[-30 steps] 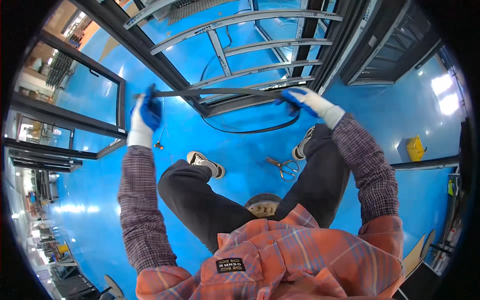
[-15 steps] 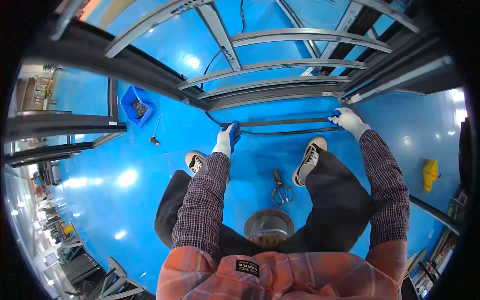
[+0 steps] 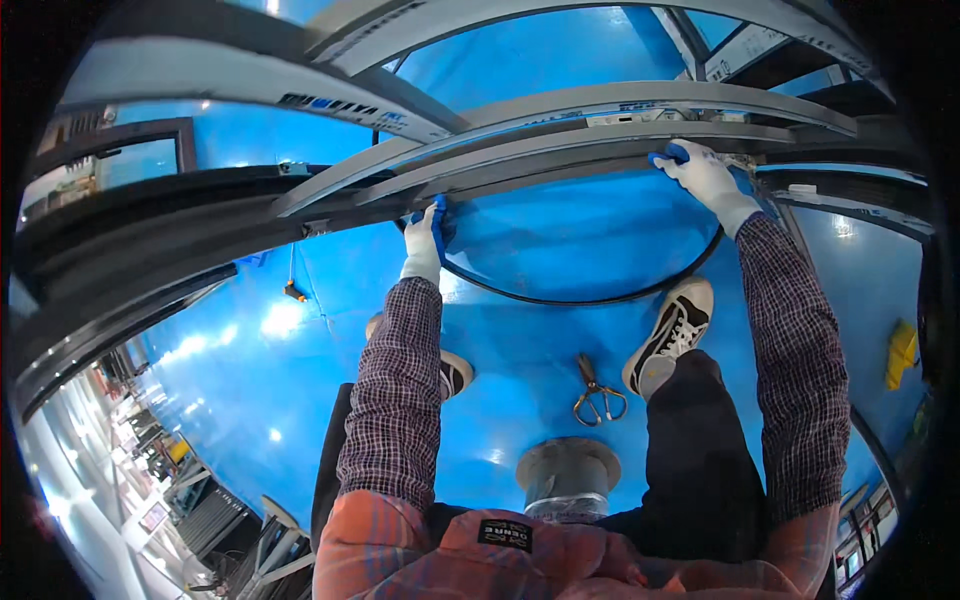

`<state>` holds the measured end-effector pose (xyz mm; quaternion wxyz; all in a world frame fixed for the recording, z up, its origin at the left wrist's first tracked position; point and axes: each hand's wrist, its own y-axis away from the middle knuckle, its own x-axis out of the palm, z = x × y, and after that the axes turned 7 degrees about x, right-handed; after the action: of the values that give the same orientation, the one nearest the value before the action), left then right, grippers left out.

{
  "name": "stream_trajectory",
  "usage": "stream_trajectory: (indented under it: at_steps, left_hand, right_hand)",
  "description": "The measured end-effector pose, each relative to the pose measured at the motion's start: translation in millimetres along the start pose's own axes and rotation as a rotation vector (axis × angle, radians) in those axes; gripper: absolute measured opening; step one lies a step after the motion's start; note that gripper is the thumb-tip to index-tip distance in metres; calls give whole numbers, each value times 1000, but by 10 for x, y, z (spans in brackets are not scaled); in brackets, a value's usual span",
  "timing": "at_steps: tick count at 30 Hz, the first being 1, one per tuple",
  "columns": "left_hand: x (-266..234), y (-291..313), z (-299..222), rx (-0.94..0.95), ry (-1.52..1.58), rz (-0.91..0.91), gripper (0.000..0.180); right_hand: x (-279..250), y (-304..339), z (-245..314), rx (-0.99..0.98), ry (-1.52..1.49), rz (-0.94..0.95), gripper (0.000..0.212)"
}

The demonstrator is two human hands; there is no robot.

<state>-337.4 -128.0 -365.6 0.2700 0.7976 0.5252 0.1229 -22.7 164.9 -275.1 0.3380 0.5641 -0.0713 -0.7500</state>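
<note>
Grey metal frame bars [image 3: 560, 150] arch across the upper part of the view above a glossy blue floor [image 3: 300, 380], and both gloved hands are pressed up against the lowest bar. A black rubber sealing strip [image 3: 590, 298] hangs from that bar in a slack loop, one end at each hand, its belly sagging down between the person's shoes. The left hand [image 3: 428, 232] is closed on the bar and the strip's near end, fingers wrapped round; the right hand [image 3: 703, 172], well apart from it, lies with fingers curled on the bar where the strip's far end meets it, though whether it actually pinches the strip I cannot tell. To seat the strip cleanly, it probably pays to anchor one end firmly and feed the slack along from there, pressing in short stretches so the loop shortens evenly and does not twist. On the floor between the legs lie metal scissors [image 3: 597, 392], and just nearer the body stands a round grey roll [image 3: 568, 475] with a clear wrap on it.
</note>
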Motion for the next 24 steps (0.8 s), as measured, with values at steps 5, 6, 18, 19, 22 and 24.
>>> stream_trajectory:
  at_steps: [5, 6, 18, 19, 22, 24]
  left_hand:
    - [43, 208, -251, 257, -320, -72, 38]
    - [72, 265, -276, 359, -457, -90, 41]
    - [237, 547, 152, 1016, -1704, 66, 70]
    - [253, 554, 145, 1003, -1697, 78, 71]
    - [275, 563, 77, 965, -1671, 106, 73]
    - [266, 570, -3, 942, -1686, 121, 73]
  right_hand:
    - [-122, -104, 167, 19, 1, 72, 36]
    - [-142, -125, 198, 41, 14, 93, 35]
    - [53, -189, 131, 145, -54, 86, 42]
    - [60, -201, 110, 162, -50, 94, 43]
    - [62, -233, 101, 205, -36, 119, 48]
    - [55, -216, 99, 204, -30, 115, 48]
